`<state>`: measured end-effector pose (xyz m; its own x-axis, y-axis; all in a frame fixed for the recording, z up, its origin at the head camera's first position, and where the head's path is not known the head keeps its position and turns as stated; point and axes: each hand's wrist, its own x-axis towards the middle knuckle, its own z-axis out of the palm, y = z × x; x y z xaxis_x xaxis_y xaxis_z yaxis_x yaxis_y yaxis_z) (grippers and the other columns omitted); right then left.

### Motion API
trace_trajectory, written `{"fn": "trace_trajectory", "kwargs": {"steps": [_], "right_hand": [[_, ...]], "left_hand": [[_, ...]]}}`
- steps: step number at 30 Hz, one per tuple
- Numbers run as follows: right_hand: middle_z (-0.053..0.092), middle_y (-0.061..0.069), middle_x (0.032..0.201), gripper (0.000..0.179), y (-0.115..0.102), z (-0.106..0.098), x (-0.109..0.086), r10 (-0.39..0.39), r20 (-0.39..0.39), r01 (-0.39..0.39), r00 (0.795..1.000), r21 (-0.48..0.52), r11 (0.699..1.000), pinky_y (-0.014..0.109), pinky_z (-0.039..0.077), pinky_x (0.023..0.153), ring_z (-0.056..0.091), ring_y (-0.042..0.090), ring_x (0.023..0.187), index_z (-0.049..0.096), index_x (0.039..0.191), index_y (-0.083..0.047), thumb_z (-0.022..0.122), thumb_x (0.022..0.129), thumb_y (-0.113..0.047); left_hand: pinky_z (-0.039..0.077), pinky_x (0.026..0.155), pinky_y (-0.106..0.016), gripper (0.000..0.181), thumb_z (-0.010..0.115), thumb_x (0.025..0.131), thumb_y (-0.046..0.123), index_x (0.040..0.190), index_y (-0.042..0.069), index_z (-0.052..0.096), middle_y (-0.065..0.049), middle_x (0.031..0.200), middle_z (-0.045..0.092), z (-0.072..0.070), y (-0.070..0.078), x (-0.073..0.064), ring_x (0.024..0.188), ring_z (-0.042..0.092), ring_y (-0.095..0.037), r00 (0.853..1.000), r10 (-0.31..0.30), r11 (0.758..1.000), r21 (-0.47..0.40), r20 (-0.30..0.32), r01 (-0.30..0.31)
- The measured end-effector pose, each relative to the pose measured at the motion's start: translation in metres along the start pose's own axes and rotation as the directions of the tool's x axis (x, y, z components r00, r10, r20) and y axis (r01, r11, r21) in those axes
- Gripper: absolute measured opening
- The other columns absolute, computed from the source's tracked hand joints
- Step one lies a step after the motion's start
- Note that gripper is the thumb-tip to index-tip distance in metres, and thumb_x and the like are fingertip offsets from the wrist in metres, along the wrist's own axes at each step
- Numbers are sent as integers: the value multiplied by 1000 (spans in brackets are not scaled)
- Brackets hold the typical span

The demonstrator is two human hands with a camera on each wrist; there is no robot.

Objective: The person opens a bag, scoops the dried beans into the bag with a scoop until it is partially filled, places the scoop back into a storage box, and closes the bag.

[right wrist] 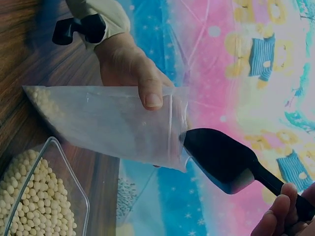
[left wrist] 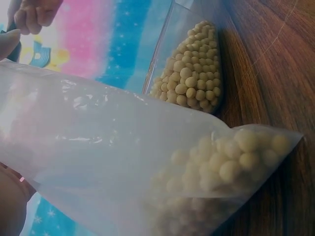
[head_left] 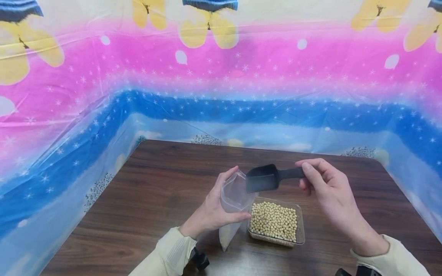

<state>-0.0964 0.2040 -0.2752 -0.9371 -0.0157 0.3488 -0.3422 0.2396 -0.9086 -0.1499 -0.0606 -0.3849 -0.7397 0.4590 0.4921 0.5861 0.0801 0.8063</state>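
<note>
If the left hand (head_left: 210,207), gripping the plastic bag (head_left: 238,193) low centre in the head view, slips, or the black scoop (head_left: 262,179) catches its mouth, the bag could tip and spill its pale beans (left wrist: 236,162). The right hand (head_left: 334,191) holds the scoop, seemingly empty. A clear box (head_left: 301,230), lower right of centre, carries more beans.

Tabletop (head_left: 165,184): dark brown wood grain, with light and dark streaks; far corners rounded.
Container (head_left: 300,222): clear, rectangular, open-topped; set flat on the near part of the wood.
Fill: pale round beans (head_left: 273,221) held inside, with a bare strip left along the right end.
Bag (left wrist: 123,147): lowest corner brought down beside the container; contact with the wood cannot be told.
</note>
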Motion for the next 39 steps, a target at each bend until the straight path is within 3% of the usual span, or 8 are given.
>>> {"fn": "trace_trajectory", "kwargs": {"steps": [4,8,13,17,25,29,34,39], "right_hand": [[61,6,73,22,4,-6,-2,-14,-60,12,998,-37,999,23,51,57,58,15,64,62,112,-4,49,103,-20],[60,6,75,27,23,-22,-7,-3,-116,-16,993,-161,987,22,50,56,58,14,65,59,116,-5,44,104,-24],[60,9,80,36,62,-41,-19,93,-48,-105,995,-436,894,27,45,51,54,17,63,56,120,-4,35,106,-31],[58,9,82,42,85,-46,-29,194,8,-164,981,-499,851,30,39,48,48,19,59,55,121,-6,31,106,-37],[56,13,83,43,111,-40,-40,340,62,-295,938,-367,882,31,42,50,52,24,65,52,122,-2,34,106,-38],[55,11,81,41,122,-32,-42,395,50,-368,918,-270,890,30,46,53,53,19,66,51,122,2,37,106,-32],[53,9,78,34,131,-20,-44,447,56,-437,893,-141,889,26,48,55,51,13,66,50,122,7,39,106,-22],[51,6,78,36,139,-16,-46,510,60,-508,858,-44,860,24,46,56,49,11,66,46,126,9,36,107,-19]], "left_hand": [[53,88,-40,108,90,68,19,152,29,23,-7,140,43,0,0,-2,115,52,-26,999,-43,999,-27,-8,43],[54,87,-39,109,90,67,19,151,35,23,-2,140,45,-2,2,-8,114,53,-25,988,-152,985,-90,-30,149],[54,86,-40,109,90,65,14,150,35,26,-1,140,46,-2,0,-15,114,52,-26,974,-215,969,-139,-72,204],[53,87,-42,108,90,65,14,152,29,27,-1,140,46,-3,-2,-18,115,51,-26,975,-205,971,-142,-89,191],[49,91,-41,101,88,69,11,151,19,29,-4,139,47,-8,-8,-16,116,50,-26,988,-132,986,-111,-80,122],[49,91,-42,99,87,69,9,151,17,30,-6,139,46,-9,-8,-12,116,50,-28,992,-101,990,-106,-70,93],[49,92,-44,101,87,68,6,151,14,30,-8,138,46,-9,-7,-11,115,51,-30,994,-84,991,-114,-73,75],[50,92,-46,99,86,69,5,151,14,30,-9,138,45,-7,-8,-12,115,50,-32,993,-91,987,-140,-71,80]]}}
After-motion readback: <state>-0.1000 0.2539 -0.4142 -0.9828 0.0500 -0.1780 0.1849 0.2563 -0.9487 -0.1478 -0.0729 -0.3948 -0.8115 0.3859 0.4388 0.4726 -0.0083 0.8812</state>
